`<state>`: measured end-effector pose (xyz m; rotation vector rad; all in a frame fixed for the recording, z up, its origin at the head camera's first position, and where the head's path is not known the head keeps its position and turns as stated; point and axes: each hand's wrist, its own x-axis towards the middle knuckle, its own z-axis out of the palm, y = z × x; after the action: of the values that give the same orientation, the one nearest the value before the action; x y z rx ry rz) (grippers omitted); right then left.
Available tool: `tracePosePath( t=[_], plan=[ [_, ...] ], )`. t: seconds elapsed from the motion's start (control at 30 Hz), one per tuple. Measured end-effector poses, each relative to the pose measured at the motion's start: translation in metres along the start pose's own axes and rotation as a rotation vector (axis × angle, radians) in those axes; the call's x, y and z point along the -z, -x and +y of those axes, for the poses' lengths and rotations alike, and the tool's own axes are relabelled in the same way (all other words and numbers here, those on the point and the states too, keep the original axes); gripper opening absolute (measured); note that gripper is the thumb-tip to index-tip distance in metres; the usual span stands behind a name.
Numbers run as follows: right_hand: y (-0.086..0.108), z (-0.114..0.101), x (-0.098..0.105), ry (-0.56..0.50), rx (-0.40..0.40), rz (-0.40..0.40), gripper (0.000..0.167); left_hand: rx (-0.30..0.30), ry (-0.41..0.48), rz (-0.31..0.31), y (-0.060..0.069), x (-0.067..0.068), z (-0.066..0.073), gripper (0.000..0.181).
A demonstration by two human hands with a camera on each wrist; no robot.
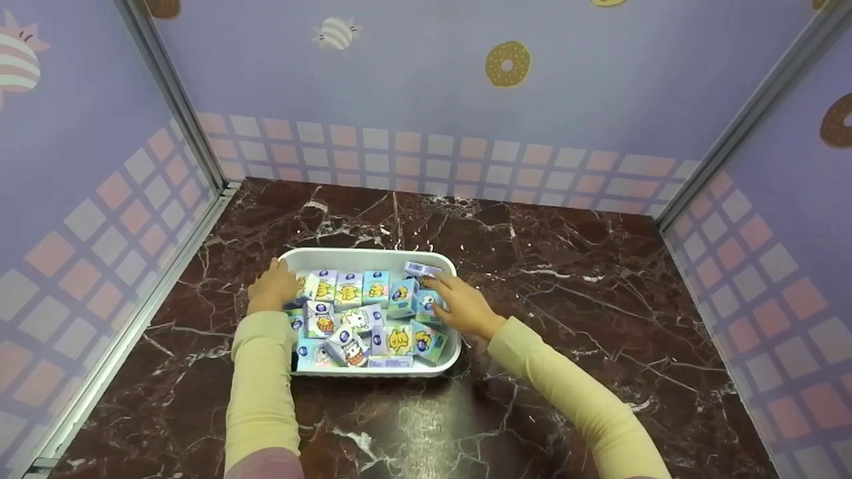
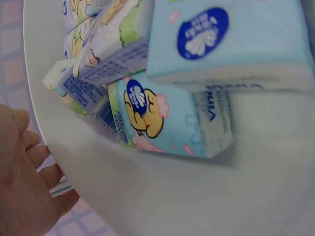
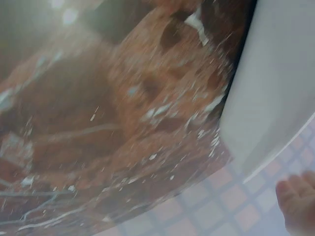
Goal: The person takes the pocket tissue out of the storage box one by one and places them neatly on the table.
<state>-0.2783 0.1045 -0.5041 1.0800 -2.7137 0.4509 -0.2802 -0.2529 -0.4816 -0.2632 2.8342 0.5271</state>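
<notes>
A white plastic tub (image 1: 366, 255) on the stone surface holds many small tissue packs (image 1: 376, 289) in blue and lilac wrappers with cartoon prints. Up close in the left wrist view, a blue tissue pack (image 2: 162, 115) lies against the tub's inner wall. My left hand (image 1: 271, 287) is at the tub's upper left corner, its fingers by the rim, with no pack seen in it. My right hand (image 1: 466, 306) reaches over the right rim, fingers spread above the packs at the upper right. A tilted lilac pack (image 1: 422, 269) lies beside its fingertips; whether they touch is hard to tell.
Dark red marbled stone (image 1: 586, 293) lies under and around the tub. Lilac panels with checks and sweets stand behind (image 1: 426, 86) and at both sides. A metal rail (image 1: 133, 332) runs along the left edge. Small white flecks lie behind the tub.
</notes>
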Motion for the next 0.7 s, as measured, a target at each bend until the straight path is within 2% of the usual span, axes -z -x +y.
tracePosePath(
  t=[0.1,0.2,0.3,0.47,0.7],
  plan=[
    [0.001,-0.008,-0.004,0.005,0.005,-0.074,0.035,-0.020,-0.004,0.003,0.001,0.000,-0.005,0.056],
    [0.002,-0.015,-0.006,-0.001,-0.003,-0.148,0.034,-0.055,-0.019,0.018,0.004,-0.001,-0.010,0.057],
    [0.002,-0.022,-0.008,-0.025,-0.015,-0.220,0.038,-0.080,-0.031,0.040,0.005,-0.001,-0.014,0.057],
    [0.002,-0.034,-0.012,-0.029,-0.025,-0.330,0.047,-0.081,0.006,0.053,0.007,-0.003,-0.018,0.058],
    [-0.002,-0.045,-0.017,-0.058,-0.100,-0.396,0.061,-0.090,0.067,0.067,0.007,-0.005,-0.022,0.060]
  ],
)
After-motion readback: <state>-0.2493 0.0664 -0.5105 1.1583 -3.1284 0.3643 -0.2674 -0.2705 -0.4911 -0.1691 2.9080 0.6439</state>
